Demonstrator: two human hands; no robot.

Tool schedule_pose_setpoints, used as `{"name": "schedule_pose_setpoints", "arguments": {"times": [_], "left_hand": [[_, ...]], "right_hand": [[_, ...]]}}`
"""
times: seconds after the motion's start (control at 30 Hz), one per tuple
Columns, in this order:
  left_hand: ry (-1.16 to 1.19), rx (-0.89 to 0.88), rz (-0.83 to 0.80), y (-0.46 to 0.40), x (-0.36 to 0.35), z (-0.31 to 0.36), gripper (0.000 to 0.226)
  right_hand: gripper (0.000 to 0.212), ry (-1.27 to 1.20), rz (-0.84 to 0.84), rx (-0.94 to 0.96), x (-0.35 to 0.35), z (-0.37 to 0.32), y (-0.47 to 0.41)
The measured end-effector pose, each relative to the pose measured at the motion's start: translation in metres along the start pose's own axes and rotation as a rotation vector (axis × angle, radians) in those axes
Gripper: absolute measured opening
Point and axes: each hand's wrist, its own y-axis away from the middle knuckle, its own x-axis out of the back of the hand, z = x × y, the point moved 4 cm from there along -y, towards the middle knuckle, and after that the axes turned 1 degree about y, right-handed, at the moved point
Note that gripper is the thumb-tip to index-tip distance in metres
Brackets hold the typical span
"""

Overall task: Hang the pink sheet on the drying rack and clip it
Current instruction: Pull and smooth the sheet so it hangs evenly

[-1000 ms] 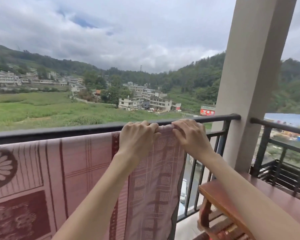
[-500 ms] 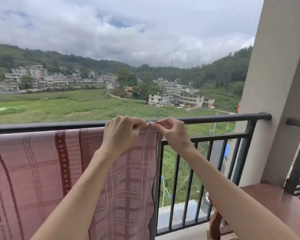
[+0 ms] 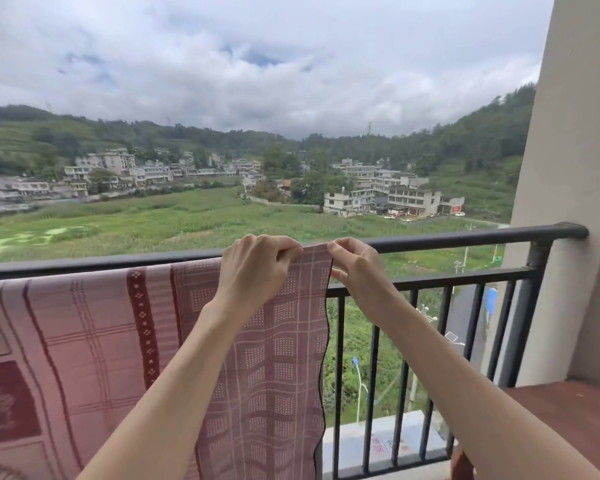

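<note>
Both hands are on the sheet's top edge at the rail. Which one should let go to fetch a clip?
Probably the right hand. It pinches only the outer corner of the pink checked sheet, beside the bare black metal railing. The left hand grips further in and can keep holding. No clip is visible.

the pink sheet runs off the left and bottom edges, so its full spread and lower hem are out of sight. under the fingers of the left hand, the top hem and the railing behind it are covered. beneath the right hand, the sheet's corner is mostly hidden by its fingertips. both forearms are cut by the bottom edge. the wooden surface at lower right is cropped too.
</note>
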Motion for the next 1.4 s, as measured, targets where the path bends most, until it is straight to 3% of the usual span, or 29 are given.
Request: {"name": "schedule_pose_setpoints", "arguments": {"times": [0.17, 0.4, 0.57, 0.77, 1.03, 1.17, 1.27, 1.4], "left_hand": [[0.006, -0.007, -0.014, -0.007, -0.004, 0.005, 0.017], [-0.032, 0.003, -0.206, -0.004, -0.007, 0.001, 0.034], [-0.040, 0.058, -0.172, -0.004, -0.011, 0.006, 0.031], [0.055, 0.125, -0.099, -0.006, -0.012, 0.011, 0.014], [0.063, 0.108, -0.055, -0.008, -0.022, 0.017, 0.014], [0.050, 0.114, -0.048, -0.011, -0.026, 0.019, 0.014], [0.075, 0.123, -0.026, -0.014, -0.027, 0.021, 0.015], [0.026, 0.088, -0.004, -0.012, -0.026, 0.023, 0.017]], "right_hand": [[0.013, -0.031, 0.070, 0.036, 0.005, -0.001, -0.004], [0.018, -0.029, 0.033, 0.012, 0.004, 0.017, 0.001], [0.035, -0.051, -0.122, -0.036, 0.001, 0.034, 0.013], [0.031, -0.039, -0.081, 0.049, 0.005, 0.040, 0.023], [0.010, -0.337, -0.049, -0.124, 0.008, 0.045, 0.017], [0.019, -0.249, -0.009, -0.091, 0.010, 0.041, 0.012], [0.010, -0.173, 0.021, -0.038, 0.012, 0.036, 0.007], [0.015, -0.109, -0.013, -0.019, 0.008, 0.036, 0.006]]}}
